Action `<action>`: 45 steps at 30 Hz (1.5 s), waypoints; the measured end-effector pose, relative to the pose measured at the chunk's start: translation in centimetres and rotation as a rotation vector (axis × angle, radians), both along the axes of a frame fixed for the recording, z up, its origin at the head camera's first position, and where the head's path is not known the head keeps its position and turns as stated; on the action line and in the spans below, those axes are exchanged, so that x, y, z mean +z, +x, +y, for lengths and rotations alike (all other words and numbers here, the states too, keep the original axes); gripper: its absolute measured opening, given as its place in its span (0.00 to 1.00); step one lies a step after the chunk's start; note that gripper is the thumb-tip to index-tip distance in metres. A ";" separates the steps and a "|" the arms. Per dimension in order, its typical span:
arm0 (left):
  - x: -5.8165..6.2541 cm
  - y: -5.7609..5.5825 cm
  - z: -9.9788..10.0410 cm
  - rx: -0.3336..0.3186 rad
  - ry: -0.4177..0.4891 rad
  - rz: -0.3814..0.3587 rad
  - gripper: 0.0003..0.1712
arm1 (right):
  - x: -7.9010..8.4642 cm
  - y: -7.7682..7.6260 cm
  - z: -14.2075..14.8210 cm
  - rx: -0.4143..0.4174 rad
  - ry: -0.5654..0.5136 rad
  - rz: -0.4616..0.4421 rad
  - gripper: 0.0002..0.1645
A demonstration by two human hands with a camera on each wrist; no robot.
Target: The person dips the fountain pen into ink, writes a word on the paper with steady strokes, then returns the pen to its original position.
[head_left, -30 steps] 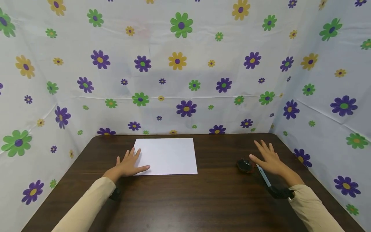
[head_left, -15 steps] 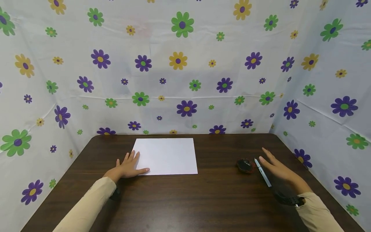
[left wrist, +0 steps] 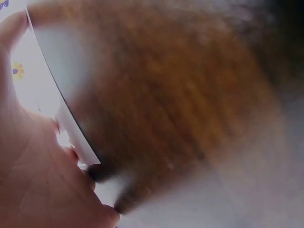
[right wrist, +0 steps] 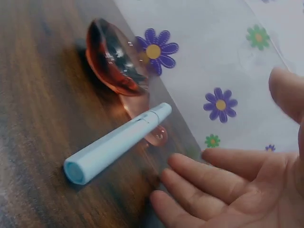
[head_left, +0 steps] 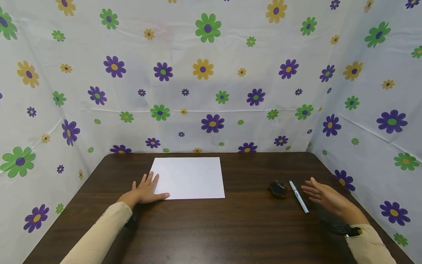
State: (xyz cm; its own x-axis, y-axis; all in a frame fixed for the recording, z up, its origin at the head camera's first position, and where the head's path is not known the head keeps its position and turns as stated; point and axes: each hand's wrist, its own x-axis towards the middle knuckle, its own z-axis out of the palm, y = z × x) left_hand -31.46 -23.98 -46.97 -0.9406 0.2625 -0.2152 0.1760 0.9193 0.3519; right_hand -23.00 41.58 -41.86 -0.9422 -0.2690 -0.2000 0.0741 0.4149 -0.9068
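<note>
A white sheet of paper [head_left: 191,178] lies flat near the table's far edge. My left hand [head_left: 145,191] rests at its left edge, fingers spread, thumb at the near corner. My right hand [head_left: 334,201] holds nothing and is turned on its side to the right of a light blue capped pen [head_left: 299,197], fingers extended toward it. In the right wrist view the pen [right wrist: 118,142] crosses the handle of a translucent orange-red, spoon-shaped thing with a dark glossy bowl [right wrist: 114,61]. The fingertips [right wrist: 183,166] stand apart from the pen.
The dark brown wooden table [head_left: 211,231] has rounded far corners. White cloth [head_left: 184,47] printed with flowers hangs behind it and along both sides. Each wrist wears a dark band, seen at the right wrist [head_left: 343,229].
My right hand has moved right and nearer to me, from over the pen to beside it, turning its palm sideways. The pen shows fully. My left hand has hardly moved.
</note>
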 end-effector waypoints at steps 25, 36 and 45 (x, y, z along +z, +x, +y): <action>1.1 0.6 0.4 0.003 0.005 -0.024 0.71 | -0.5 -1.9 -2.7 -0.253 0.094 -0.098 0.26; 0.8 0.2 0.2 0.005 -0.012 -0.027 0.72 | -0.8 -2.3 -3.1 -0.304 0.169 -0.068 0.24; 0.7 0.3 0.2 0.009 -0.008 -0.041 0.71 | -0.9 -2.1 -3.1 -0.316 0.164 -0.041 0.25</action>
